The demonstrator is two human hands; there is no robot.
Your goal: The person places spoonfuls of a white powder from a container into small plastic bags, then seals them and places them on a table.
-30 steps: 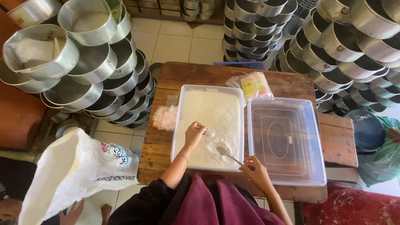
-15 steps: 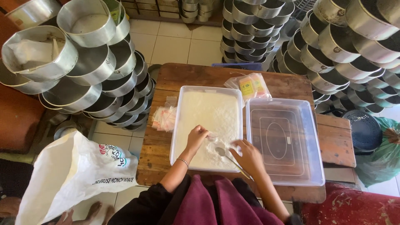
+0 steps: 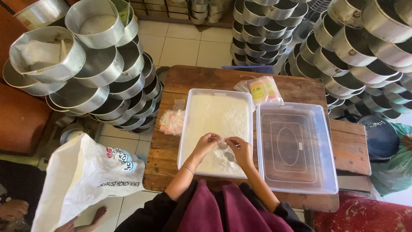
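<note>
My left hand (image 3: 207, 143) and right hand (image 3: 240, 148) meet over the tub (image 3: 216, 95) of white powder (image 3: 219, 116) on the wooden table (image 3: 296, 88). Fingertips of both are pinched together on a small clear bag (image 3: 222, 140). A spoon (image 3: 230, 157) lies in the powder.

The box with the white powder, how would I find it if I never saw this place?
Find the brown wooden table between the stacks of round metal pans. Two clear plastic boxes sit side by side on it. The powder box is the one with both hands over it; its neighbour holds no powder.
</note>
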